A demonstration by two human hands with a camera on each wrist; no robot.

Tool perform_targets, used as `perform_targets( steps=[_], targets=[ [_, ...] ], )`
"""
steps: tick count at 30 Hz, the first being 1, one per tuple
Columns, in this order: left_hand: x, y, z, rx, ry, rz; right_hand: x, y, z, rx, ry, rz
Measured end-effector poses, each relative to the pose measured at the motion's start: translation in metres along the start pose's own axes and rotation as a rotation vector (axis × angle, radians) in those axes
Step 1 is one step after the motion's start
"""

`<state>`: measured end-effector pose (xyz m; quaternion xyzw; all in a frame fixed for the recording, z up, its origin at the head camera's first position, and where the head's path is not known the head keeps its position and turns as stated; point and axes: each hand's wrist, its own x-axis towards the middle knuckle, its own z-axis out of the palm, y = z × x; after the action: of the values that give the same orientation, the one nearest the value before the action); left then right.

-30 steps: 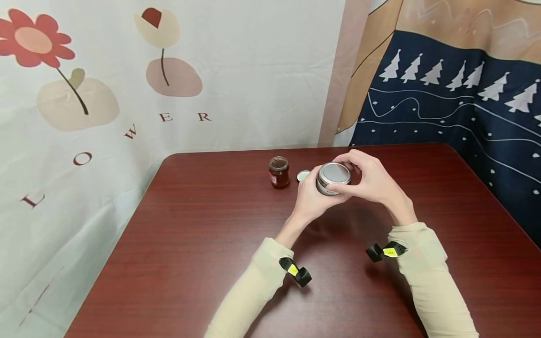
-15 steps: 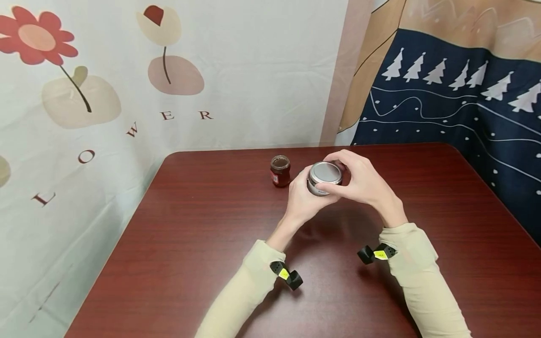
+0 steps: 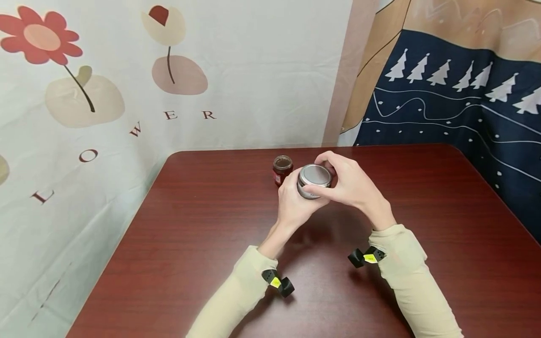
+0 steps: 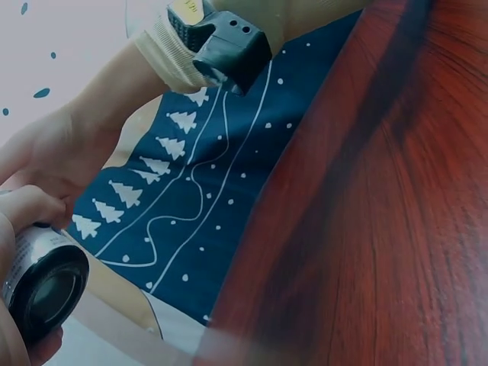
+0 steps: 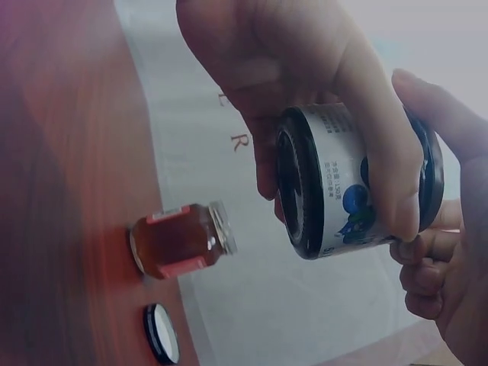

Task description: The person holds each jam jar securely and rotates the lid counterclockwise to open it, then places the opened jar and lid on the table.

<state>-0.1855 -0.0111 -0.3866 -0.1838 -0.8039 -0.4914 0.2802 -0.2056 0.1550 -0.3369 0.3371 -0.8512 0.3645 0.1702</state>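
My left hand (image 3: 292,202) grips the body of a blueberry jam jar (image 5: 339,191), which has a white label with printed blueberries. Over its silver lid (image 3: 315,174), my right hand (image 3: 354,187) curls, with the thumb along the near rim and the fingers around the far side. Both hands hold the jar upright above the table. In the left wrist view the dark round base of the jar (image 4: 55,293) shows below the left fingers. Just behind the left hand stands a lidless jar (image 3: 282,165) of reddish-brown contents with a red label.
A loose lid (image 5: 162,334), white inside, lies on the table near the lidless jar; the hands hide it in the head view. The dark red tabletop (image 3: 203,244) ends at a printed cloth backdrop (image 3: 262,70). A small camera is strapped to each sleeve.
Both hands and the blueberry jam jar have shifted left in the head view, now overlapping the lidless jar. The loose lid has gone out of sight behind the hands. Both grips look the same.
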Motion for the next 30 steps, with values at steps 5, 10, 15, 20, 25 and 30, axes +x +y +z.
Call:
perform_targets(
  steps=[5, 10, 15, 20, 25, 30],
  targets=[
    [-0.005, 0.002, -0.005, 0.049, 0.018, -0.014, 0.001, -0.004, 0.005, -0.017, -0.004, 0.023],
    [-0.008, 0.003, -0.008, 0.059, 0.021, -0.023, 0.001, -0.006, 0.010, -0.045, 0.001, 0.020],
    [-0.009, 0.003, -0.009, 0.035, 0.033, -0.003, 0.000, -0.005, 0.012, -0.042, 0.024, -0.021],
    [-0.008, 0.003, -0.010, 0.011, 0.036, -0.007, 0.000, -0.003, 0.015, -0.010, 0.058, -0.053],
    [-0.007, 0.004, -0.012, -0.038, 0.014, -0.056, 0.000, -0.001, 0.017, 0.022, 0.095, -0.079],
    [-0.006, 0.004, -0.014, -0.067, -0.017, -0.077, -0.001, 0.000, 0.015, 0.039, 0.106, -0.106]
  ],
)
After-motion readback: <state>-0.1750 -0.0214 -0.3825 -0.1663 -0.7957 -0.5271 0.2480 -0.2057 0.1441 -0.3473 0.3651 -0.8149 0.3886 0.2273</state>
